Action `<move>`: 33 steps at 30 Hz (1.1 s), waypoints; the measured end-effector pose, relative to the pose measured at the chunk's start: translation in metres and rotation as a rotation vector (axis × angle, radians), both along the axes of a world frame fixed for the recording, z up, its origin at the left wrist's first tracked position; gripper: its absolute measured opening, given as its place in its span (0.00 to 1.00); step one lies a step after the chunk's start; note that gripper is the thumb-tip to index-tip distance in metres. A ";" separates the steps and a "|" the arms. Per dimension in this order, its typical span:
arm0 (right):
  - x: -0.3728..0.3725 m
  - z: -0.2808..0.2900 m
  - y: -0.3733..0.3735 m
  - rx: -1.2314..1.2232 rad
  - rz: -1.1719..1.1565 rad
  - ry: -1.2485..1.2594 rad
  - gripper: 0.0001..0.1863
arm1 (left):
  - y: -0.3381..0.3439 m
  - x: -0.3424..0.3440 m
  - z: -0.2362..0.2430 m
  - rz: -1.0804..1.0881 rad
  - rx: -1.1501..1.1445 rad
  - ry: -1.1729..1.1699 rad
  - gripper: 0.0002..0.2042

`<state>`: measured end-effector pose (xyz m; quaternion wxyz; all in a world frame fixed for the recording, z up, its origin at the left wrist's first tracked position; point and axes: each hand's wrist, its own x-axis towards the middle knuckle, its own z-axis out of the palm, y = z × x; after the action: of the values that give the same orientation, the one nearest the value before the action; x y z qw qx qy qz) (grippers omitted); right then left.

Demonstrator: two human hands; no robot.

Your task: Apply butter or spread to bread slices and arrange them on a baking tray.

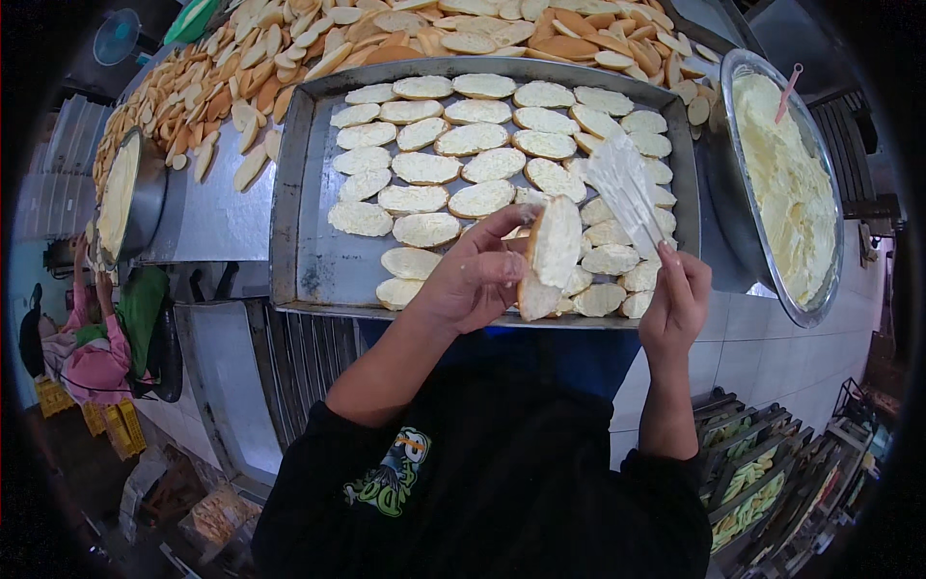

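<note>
My left hand [487, 273] is closed around a bread slice [557, 246] over the near part of a metal baking tray [289, 183]. Pale cream covers most of that slice's face; its lower end looks bare. In my right hand [675, 297] is the handle of a spatula [625, 188] whose wide blade is smeared with cream. The blade points up and left, apart from the held slice. Rows of oval bread slices coated with cream [479, 140] lie in the tray, and some at the right are hidden by my hands and the spatula.
A large metal bowl of cream [786, 183] stands right of the tray, a pink handle sticking up from it. Plain bread slices [376, 34] are heaped behind the tray. Another cream bowl [135, 198] is at left, near a person in pink [96, 362]. Racked trays [757, 473] stand lower right.
</note>
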<state>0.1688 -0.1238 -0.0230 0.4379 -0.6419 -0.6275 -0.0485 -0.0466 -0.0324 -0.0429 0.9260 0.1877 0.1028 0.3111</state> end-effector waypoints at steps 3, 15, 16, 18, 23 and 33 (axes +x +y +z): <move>-0.017 -0.004 -0.002 -0.025 0.124 0.129 0.16 | 0.002 0.009 0.010 0.057 -0.095 -0.052 0.27; -0.016 -0.014 -0.013 -0.191 0.107 0.360 0.14 | -0.001 0.009 0.019 0.138 -0.032 -0.030 0.29; -0.020 -0.014 -0.010 -0.219 0.149 0.452 0.14 | -0.002 0.011 0.021 0.132 -0.035 -0.035 0.29; -0.020 -0.017 -0.008 -0.246 0.192 0.440 0.13 | -0.003 0.014 0.029 0.124 -0.147 0.059 0.18; -0.012 -0.020 -0.009 -0.370 0.260 0.492 0.12 | 0.003 0.018 0.027 0.131 -0.199 0.185 0.16; 0.002 -0.023 -0.013 -0.405 0.354 0.492 0.11 | 0.004 0.024 0.024 0.138 -0.177 0.280 0.18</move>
<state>0.1708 -0.1369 -0.0461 0.4414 -0.5895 -0.6017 0.3091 -0.0230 -0.0282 -0.0192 0.8921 0.1393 0.2702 0.3344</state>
